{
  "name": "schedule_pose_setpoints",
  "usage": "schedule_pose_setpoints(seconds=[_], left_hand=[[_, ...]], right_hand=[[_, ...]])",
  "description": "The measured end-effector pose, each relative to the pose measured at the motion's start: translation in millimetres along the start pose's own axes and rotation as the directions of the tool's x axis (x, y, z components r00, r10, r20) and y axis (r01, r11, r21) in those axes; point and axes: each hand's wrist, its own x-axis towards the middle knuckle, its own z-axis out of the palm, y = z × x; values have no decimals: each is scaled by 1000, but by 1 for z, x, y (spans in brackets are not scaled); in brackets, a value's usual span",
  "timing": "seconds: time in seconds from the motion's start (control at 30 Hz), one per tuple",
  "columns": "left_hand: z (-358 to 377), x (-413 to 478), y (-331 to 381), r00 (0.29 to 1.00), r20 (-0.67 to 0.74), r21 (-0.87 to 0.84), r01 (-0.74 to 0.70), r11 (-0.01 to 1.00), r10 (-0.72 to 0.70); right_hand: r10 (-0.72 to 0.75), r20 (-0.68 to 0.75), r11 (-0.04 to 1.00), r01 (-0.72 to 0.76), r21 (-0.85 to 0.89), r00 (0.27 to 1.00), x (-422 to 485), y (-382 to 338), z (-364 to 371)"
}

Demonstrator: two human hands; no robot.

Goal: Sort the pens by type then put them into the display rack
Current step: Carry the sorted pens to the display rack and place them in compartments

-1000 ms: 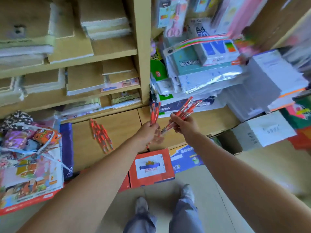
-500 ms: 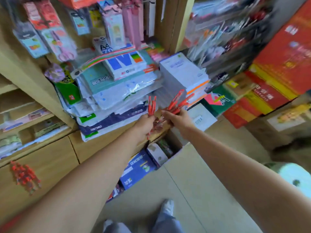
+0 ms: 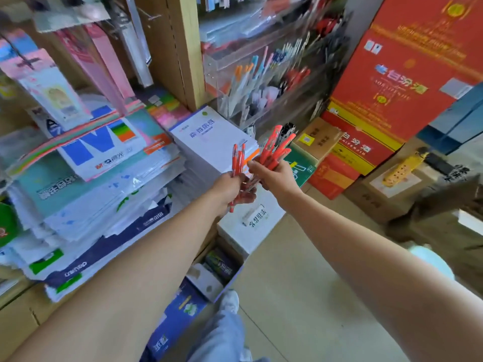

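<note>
Head view: the left hand (image 3: 230,188) is gripping a small bunch of slim red plastic pens (image 3: 238,160) upright, its fingers curling round the lower barrels. Just beside it, the right hand (image 3: 275,176) is clutching a bigger fanned bundle of red capped pens (image 3: 277,146). Both hands are hanging below the clear acrylic display rack (image 3: 261,74). The pens are looking light, stiff and smooth, so probably slippery. Gripping mid-barrel seems safest.

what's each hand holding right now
Left hand: holding a small bundle of red pens.
Right hand: holding a larger fan of red pens.
</note>
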Motion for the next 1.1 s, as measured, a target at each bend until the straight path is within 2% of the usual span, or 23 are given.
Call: schedule_pose_setpoints(seconds=[0.1,0.37,0.47,0.67,0.8,0.93,1.1], left_hand=[[16,36,22,1000,16,27,24,999,-24],[72,125,71,998,62,221,16,975,-31],[102,166,85,1000,15,237,8,972,-12],[171,238,118,998,-55,176,3,984,6],[204,278,141,992,-127,117,0,993,15],[214,313,163,971,-233,131,-29,991,59],[205,360,187,955,-286,228,-4,974,71]], right_hand=[[34,-42,999,-34,14,999,38,-8,-21],[-2,-128,988,-18,-156,992,138,-11,-92],[11,-96,985,-27,-168,995,181,-12,-128],[36,16,991,-34,-130,999,270,-19,-198],[57,49,985,-48,-166,997,325,-27,-231],[63,97,981,-44,-188,993,375,-40,-249],[152,39,972,-143,-186,988,438,-41,-257]])
